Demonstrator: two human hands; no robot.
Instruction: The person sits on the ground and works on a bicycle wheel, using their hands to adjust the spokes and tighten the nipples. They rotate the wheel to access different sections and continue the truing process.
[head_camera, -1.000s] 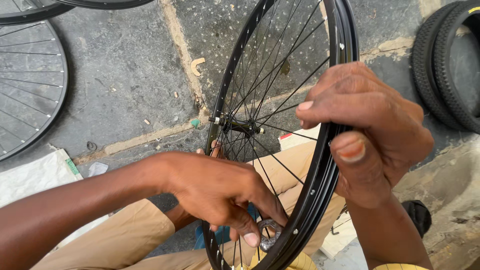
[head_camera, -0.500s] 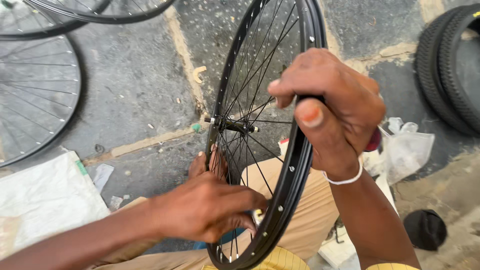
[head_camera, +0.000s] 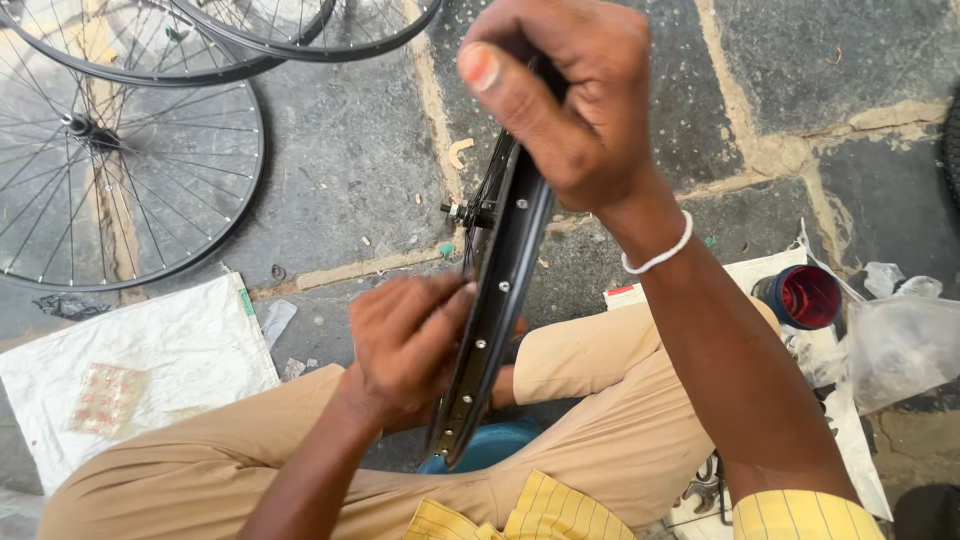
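Observation:
A black bicycle wheel rim with thin spokes stands upright between my knees, seen almost edge-on, its hub axle sticking out to the left. My right hand grips the top of the rim, thumb raised. My left hand presses flat against the rim's left side low down, fingers among the spokes. A white band circles my right wrist.
Finished spoked wheels lie on the stone floor at upper left. A white sack lies at left. A red-lined round tin and a clear plastic bag sit at right. A blue stool edge shows below the rim.
The wheel has turned from facing the camera to nearly edge-on. My right hand stays at the rim's top, and my left hand now lies flat on the rim's side.

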